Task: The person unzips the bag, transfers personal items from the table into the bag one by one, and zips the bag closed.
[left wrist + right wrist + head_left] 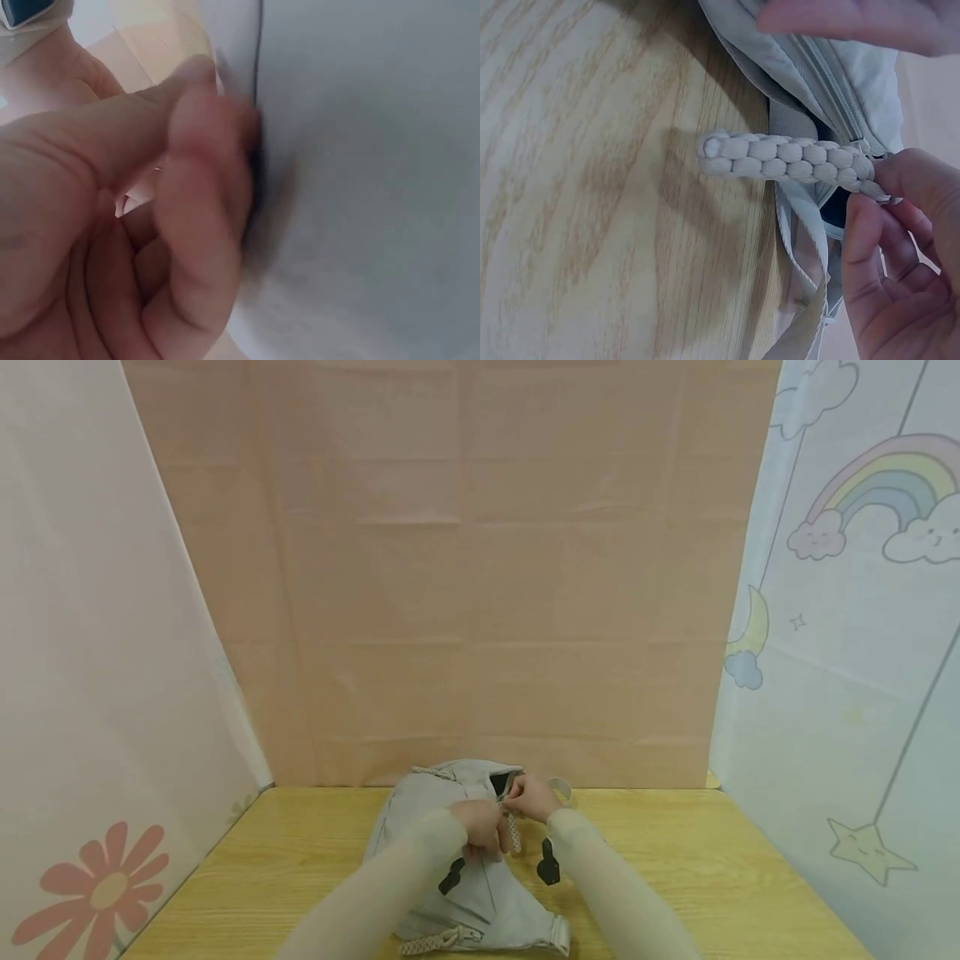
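Note:
A light grey sling bag (423, 810) lies on the wooden table, its zipped side partly open with a dark inside showing. My right hand (531, 798) pinches the zipper's slider at the base of a braided cord pull (780, 159), which sticks out over the table in the right wrist view. Just left of it, my left hand (482, 827) is on the bag, thumb and curled forefinger closed at a seam in the left wrist view; blur hides the exact fingertip contact. Part of the left hand (855, 19) also appears along the zipper (826, 75).
A second braided pull (431, 941) hangs at the bag's near end, beside a pale buckle (560, 935). Another pull (433, 772) lies at the far end. A strap (810, 300) trails past the bag's edge. Cloth walls surround the wooden table (675, 860).

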`<action>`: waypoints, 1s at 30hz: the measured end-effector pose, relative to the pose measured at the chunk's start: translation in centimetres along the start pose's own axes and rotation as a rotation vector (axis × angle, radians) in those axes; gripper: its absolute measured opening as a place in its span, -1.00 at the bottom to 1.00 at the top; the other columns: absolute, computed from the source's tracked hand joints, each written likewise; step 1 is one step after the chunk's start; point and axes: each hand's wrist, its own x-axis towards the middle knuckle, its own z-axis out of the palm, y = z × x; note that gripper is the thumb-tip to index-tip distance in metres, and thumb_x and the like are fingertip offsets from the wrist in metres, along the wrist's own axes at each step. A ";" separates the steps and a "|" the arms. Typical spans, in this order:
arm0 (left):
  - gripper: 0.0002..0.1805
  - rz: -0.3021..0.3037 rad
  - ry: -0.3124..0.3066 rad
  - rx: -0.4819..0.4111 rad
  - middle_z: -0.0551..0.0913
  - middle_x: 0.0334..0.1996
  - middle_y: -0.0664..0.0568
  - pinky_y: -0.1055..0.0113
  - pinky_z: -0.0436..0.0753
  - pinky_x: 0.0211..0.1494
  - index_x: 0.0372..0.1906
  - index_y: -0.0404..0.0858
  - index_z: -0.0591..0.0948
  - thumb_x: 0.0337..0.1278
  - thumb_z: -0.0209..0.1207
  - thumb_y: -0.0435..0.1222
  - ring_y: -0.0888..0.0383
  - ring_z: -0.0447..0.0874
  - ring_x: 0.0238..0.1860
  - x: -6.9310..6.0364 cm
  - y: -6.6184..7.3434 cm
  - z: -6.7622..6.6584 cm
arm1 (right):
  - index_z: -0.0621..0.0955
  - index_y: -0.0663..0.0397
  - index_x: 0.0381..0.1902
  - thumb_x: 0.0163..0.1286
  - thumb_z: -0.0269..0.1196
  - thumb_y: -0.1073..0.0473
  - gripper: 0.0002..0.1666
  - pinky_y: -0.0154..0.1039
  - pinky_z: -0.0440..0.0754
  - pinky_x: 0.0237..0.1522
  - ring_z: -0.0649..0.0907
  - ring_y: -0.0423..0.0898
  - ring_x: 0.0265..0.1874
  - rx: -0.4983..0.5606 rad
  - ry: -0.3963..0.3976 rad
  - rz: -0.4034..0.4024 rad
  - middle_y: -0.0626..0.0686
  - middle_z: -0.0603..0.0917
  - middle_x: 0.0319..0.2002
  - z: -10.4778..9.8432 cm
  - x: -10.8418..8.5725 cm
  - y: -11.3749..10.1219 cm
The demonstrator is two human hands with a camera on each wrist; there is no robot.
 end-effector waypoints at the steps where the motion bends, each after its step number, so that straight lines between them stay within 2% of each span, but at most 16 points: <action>1: -0.88 -0.014 -0.009 -0.039 0.64 -0.52 0.09 0.37 0.59 -0.58 -0.25 -0.11 0.75 0.08 0.33 -0.33 0.19 0.58 -0.69 0.0 0.0 0.0 | 0.56 0.24 -0.61 0.14 0.30 0.43 -0.82 -0.35 0.51 -0.55 0.48 -0.21 -0.64 0.003 0.001 0.002 -0.02 0.53 -0.59 0.0 0.0 0.0; 5: -0.92 -0.023 -0.038 -0.109 0.64 -0.61 0.02 0.37 0.60 -0.58 -0.30 -0.16 0.72 0.11 0.29 -0.39 0.15 0.62 -0.68 -0.1 -0.1 0.0 | 0.55 0.24 -0.62 0.13 0.31 0.43 -0.81 -0.37 0.51 -0.55 0.48 -0.22 -0.65 0.008 0.006 -0.002 -0.04 0.52 -0.60 0.0 0.0 0.1; 10: -0.92 -0.019 -0.063 -0.234 0.67 -0.61 -0.07 0.34 0.61 -0.57 -0.41 -0.23 0.68 0.11 0.26 -0.44 0.10 0.65 -0.64 -0.2 -0.3 0.0 | 0.54 0.20 -0.63 0.13 0.30 0.43 -0.79 -0.36 0.52 -0.55 0.49 -0.22 -0.64 0.022 0.004 0.005 0.00 0.55 -0.59 0.2 0.2 0.5; 14: -0.95 -0.023 -0.066 -0.298 0.70 -0.59 -0.15 0.32 0.60 -0.57 -0.37 -0.29 0.69 0.12 0.25 -0.45 0.05 0.67 -0.61 -0.4 -0.3 -0.1 | 0.54 0.20 -0.62 0.14 0.30 0.42 -0.80 -0.34 0.54 -0.53 0.51 -0.22 -0.63 0.026 0.001 0.013 0.04 0.56 -0.57 0.3 0.2 0.7; 18: -0.93 -0.034 -0.050 -0.283 0.70 -0.60 -0.13 0.34 0.59 -0.59 -0.32 -0.29 0.71 0.10 0.26 -0.45 0.05 0.67 -0.61 -0.4 -0.2 0.0 | 0.54 0.21 -0.61 0.14 0.29 0.43 -0.81 -0.33 0.56 -0.52 0.52 -0.21 -0.62 0.042 0.006 0.024 0.05 0.57 -0.55 0.2 0.2 0.7; 24: -0.94 -0.042 -0.043 -0.201 0.68 -0.62 -0.07 0.36 0.59 -0.58 -0.42 -0.25 0.68 0.11 0.26 -0.44 0.09 0.67 -0.63 -0.3 0.0 0.2 | 0.54 0.26 -0.60 0.11 0.28 0.45 -0.84 -0.36 0.53 -0.55 0.51 -0.22 -0.64 0.074 -0.003 0.015 0.00 0.55 -0.58 0.2 0.3 0.7; 30: -0.91 -0.026 -0.036 -0.198 0.68 -0.63 -0.08 0.34 0.59 -0.60 -0.45 -0.24 0.66 0.11 0.26 -0.44 0.07 0.67 -0.63 -0.3 -0.4 0.4 | 0.53 0.23 -0.62 0.11 0.28 0.45 -0.81 -0.35 0.54 -0.54 0.52 -0.20 -0.63 0.078 0.002 0.007 0.02 0.55 -0.57 0.3 0.4 1.3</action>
